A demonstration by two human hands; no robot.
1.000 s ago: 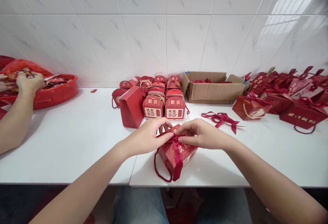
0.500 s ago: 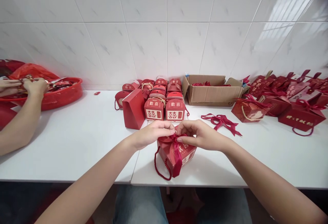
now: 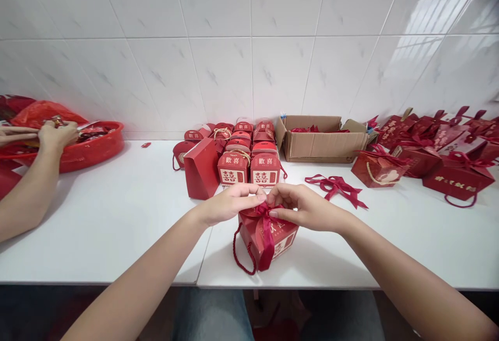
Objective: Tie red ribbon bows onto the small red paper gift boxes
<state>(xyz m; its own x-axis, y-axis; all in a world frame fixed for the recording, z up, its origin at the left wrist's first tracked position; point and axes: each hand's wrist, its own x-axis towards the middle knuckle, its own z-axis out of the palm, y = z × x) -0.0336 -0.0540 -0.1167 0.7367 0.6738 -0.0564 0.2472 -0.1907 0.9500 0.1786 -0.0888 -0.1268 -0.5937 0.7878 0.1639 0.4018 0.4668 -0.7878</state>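
A red gift box point(image 3: 251, 239) with gold lettering stands on the white table, close to its front edge. Dark red ribbon point(image 3: 267, 242) crosses its top, one tail hanging down the near corner. My left hand point(image 3: 234, 203) pinches the ribbon from the left, thumb and fingers closed above the lid. From the right, my right hand point(image 3: 298, 206) pinches it too, its fingertips close to the left ones. Parts of the knot are hidden behind the fingers. A twisted red cord handle point(image 3: 237, 258) droops at the box's left side.
Behind my hands stand rows of red boxes point(image 3: 233, 169) and a plain red box point(image 3: 201, 169). A cardboard carton point(image 3: 322, 146), loose ribbons point(image 3: 337, 187) and finished boxes point(image 3: 458, 177) are to the right. At left, another person's hands point(image 3: 58, 133) work over a red basin point(image 3: 93, 151).
My hands keep their pinch on the ribbon and have barely shifted. The box has turned very slightly. The co-worker's hand at the basin has moved a little to the right.
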